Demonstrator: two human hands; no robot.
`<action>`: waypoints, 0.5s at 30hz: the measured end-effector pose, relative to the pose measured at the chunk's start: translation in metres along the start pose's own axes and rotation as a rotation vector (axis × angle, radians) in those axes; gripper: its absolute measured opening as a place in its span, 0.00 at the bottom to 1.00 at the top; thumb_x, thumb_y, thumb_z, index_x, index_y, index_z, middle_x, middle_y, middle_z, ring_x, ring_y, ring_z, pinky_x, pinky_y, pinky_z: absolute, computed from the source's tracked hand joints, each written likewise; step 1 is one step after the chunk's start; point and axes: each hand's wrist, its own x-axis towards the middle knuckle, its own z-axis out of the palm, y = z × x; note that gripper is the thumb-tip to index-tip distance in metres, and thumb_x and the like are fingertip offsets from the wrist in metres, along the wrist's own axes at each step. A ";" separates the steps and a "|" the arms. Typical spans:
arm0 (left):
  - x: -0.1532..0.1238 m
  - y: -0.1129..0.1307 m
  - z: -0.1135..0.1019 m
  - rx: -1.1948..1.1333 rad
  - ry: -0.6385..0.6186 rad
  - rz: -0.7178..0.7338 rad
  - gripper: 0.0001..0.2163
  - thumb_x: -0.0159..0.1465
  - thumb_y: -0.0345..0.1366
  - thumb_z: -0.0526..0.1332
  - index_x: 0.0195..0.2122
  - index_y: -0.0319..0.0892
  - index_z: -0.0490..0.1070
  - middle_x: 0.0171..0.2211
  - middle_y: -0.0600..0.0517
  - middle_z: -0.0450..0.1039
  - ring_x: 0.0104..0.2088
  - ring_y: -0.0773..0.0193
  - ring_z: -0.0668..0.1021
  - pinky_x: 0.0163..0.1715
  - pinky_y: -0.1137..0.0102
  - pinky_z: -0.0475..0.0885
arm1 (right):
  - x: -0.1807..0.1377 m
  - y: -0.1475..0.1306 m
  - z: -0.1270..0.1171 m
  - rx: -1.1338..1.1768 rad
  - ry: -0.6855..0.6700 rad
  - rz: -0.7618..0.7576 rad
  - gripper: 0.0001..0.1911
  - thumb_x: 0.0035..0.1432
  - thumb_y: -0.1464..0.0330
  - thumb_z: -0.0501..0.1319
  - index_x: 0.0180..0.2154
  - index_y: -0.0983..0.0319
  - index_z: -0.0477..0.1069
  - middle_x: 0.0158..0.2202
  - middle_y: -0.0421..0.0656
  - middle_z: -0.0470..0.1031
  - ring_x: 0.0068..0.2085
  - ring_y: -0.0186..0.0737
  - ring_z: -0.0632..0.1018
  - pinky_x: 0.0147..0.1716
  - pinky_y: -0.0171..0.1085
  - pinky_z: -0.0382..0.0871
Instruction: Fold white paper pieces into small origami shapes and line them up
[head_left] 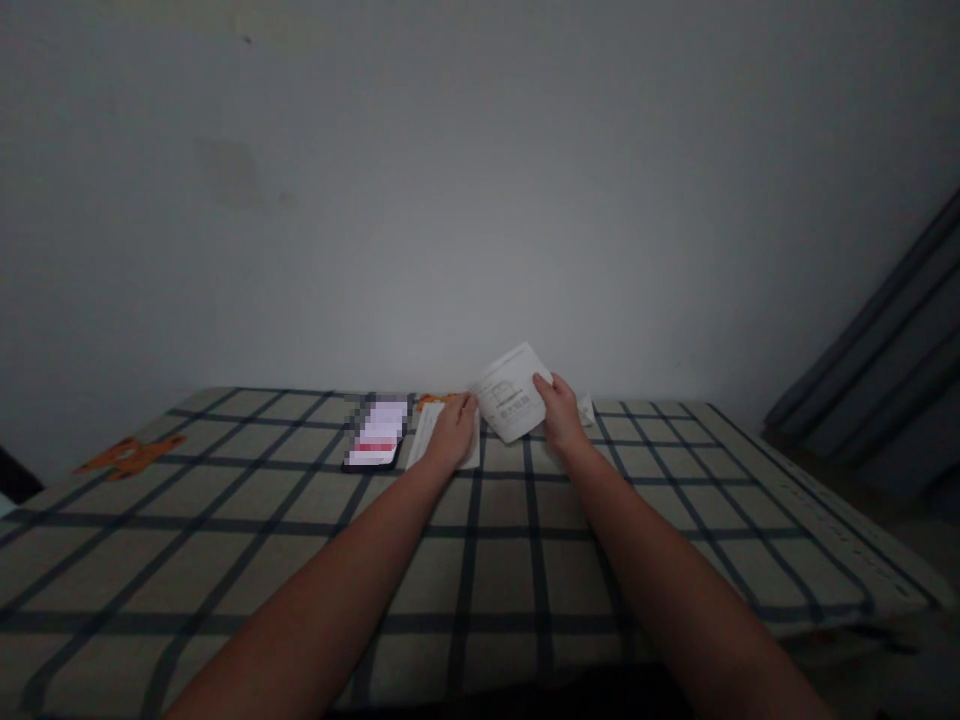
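My right hand [561,414] grips a small white printed paper [511,392] by its right edge and holds it tilted up above the table. My left hand [453,432] rests palm down on another white sheet [424,432] lying flat on the checked tablecloth [480,560], its fingers reaching toward the lifted paper's left corner. A phone [378,434] with a lit screen lies just left of my left hand. More white paper [586,409] peeks out behind my right hand.
An orange patch [129,454] lies on the cloth at the far left, and another orange bit [433,400] shows behind the flat sheet. A plain wall stands behind the table. A dark curtain [885,380] hangs at the right.
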 end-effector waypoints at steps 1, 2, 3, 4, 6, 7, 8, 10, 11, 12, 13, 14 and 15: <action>0.001 0.000 0.000 -0.084 0.053 -0.055 0.17 0.65 0.44 0.48 0.45 0.39 0.69 0.42 0.43 0.72 0.44 0.57 0.73 0.46 0.62 0.66 | 0.002 -0.004 0.000 -0.014 -0.011 0.003 0.14 0.49 0.59 0.63 0.34 0.63 0.69 0.26 0.38 0.72 0.24 0.32 0.70 0.23 0.30 0.64; 0.001 0.000 0.001 -0.145 0.096 -0.109 0.17 0.64 0.44 0.50 0.46 0.38 0.68 0.43 0.43 0.71 0.43 0.58 0.73 0.45 0.63 0.67 | 0.004 -0.008 0.000 -0.025 -0.005 -0.010 0.15 0.50 0.59 0.62 0.35 0.63 0.69 0.26 0.38 0.72 0.24 0.32 0.70 0.23 0.30 0.64; 0.001 0.000 0.001 -0.181 0.139 -0.155 0.18 0.63 0.44 0.53 0.49 0.38 0.66 0.44 0.43 0.70 0.42 0.59 0.73 0.43 0.63 0.68 | 0.004 -0.012 0.000 -0.042 0.022 -0.044 0.15 0.50 0.59 0.62 0.35 0.63 0.69 0.27 0.38 0.72 0.25 0.33 0.71 0.23 0.30 0.64; 0.001 0.001 0.002 -0.197 0.174 -0.185 0.20 0.61 0.43 0.56 0.52 0.38 0.64 0.45 0.42 0.69 0.41 0.60 0.73 0.42 0.64 0.69 | 0.003 -0.017 0.000 -0.071 0.049 -0.093 0.14 0.51 0.58 0.61 0.34 0.63 0.69 0.27 0.38 0.72 0.26 0.33 0.71 0.24 0.30 0.64; 0.000 0.005 0.002 -0.202 0.222 -0.196 0.24 0.58 0.40 0.60 0.55 0.38 0.61 0.47 0.42 0.67 0.41 0.61 0.73 0.42 0.64 0.69 | -0.003 -0.026 -0.001 -0.167 0.116 -0.203 0.13 0.52 0.58 0.60 0.32 0.63 0.68 0.27 0.38 0.71 0.27 0.33 0.71 0.25 0.30 0.64; -0.001 0.008 0.002 -0.224 0.227 -0.177 0.24 0.58 0.39 0.60 0.54 0.39 0.61 0.46 0.43 0.67 0.41 0.61 0.73 0.41 0.65 0.70 | -0.008 -0.029 -0.002 -0.221 0.136 -0.250 0.13 0.53 0.58 0.60 0.31 0.62 0.68 0.27 0.38 0.71 0.28 0.32 0.70 0.26 0.30 0.64; -0.002 0.013 0.002 -0.273 0.200 -0.150 0.23 0.58 0.40 0.59 0.54 0.40 0.62 0.46 0.44 0.68 0.41 0.61 0.73 0.41 0.65 0.70 | -0.014 -0.031 -0.004 -0.280 0.133 -0.278 0.12 0.54 0.59 0.59 0.31 0.62 0.69 0.27 0.38 0.71 0.28 0.32 0.70 0.26 0.30 0.64; -0.006 0.025 0.005 -0.459 0.026 -0.157 0.22 0.59 0.44 0.58 0.53 0.41 0.63 0.45 0.44 0.69 0.41 0.60 0.74 0.37 0.65 0.72 | -0.027 -0.032 -0.007 -0.391 0.104 -0.280 0.12 0.55 0.59 0.59 0.33 0.62 0.71 0.27 0.38 0.70 0.26 0.32 0.68 0.25 0.30 0.62; -0.008 0.030 0.007 -0.564 -0.071 -0.192 0.24 0.59 0.46 0.58 0.54 0.41 0.61 0.48 0.43 0.68 0.42 0.58 0.74 0.36 0.64 0.73 | -0.033 -0.031 -0.008 -0.450 0.079 -0.265 0.12 0.54 0.59 0.60 0.31 0.62 0.72 0.23 0.37 0.69 0.23 0.31 0.65 0.23 0.30 0.60; -0.011 0.035 0.010 -0.656 -0.153 -0.228 0.25 0.59 0.48 0.57 0.55 0.42 0.60 0.51 0.42 0.67 0.45 0.57 0.74 0.37 0.63 0.73 | -0.037 -0.028 -0.010 -0.492 0.012 -0.243 0.12 0.54 0.60 0.60 0.31 0.62 0.72 0.22 0.36 0.68 0.22 0.31 0.64 0.22 0.30 0.59; -0.014 0.039 0.013 -0.721 -0.214 -0.248 0.26 0.59 0.49 0.57 0.55 0.42 0.60 0.53 0.41 0.66 0.47 0.55 0.74 0.38 0.63 0.73 | -0.041 -0.025 -0.011 -0.506 -0.077 -0.225 0.12 0.55 0.60 0.59 0.30 0.62 0.73 0.22 0.37 0.69 0.23 0.31 0.65 0.23 0.30 0.59; -0.016 0.042 0.016 -0.754 -0.277 -0.232 0.27 0.58 0.50 0.58 0.55 0.42 0.61 0.54 0.41 0.66 0.49 0.54 0.73 0.40 0.62 0.72 | -0.044 -0.020 -0.013 -0.501 -0.149 -0.216 0.12 0.55 0.61 0.59 0.30 0.62 0.74 0.23 0.38 0.70 0.25 0.32 0.67 0.25 0.31 0.60; -0.018 0.043 0.018 -0.741 -0.326 -0.213 0.27 0.55 0.48 0.62 0.53 0.41 0.63 0.53 0.41 0.68 0.49 0.54 0.73 0.42 0.62 0.71 | -0.045 -0.016 -0.014 -0.510 -0.236 -0.207 0.12 0.56 0.61 0.58 0.29 0.62 0.74 0.24 0.38 0.71 0.26 0.33 0.68 0.27 0.31 0.61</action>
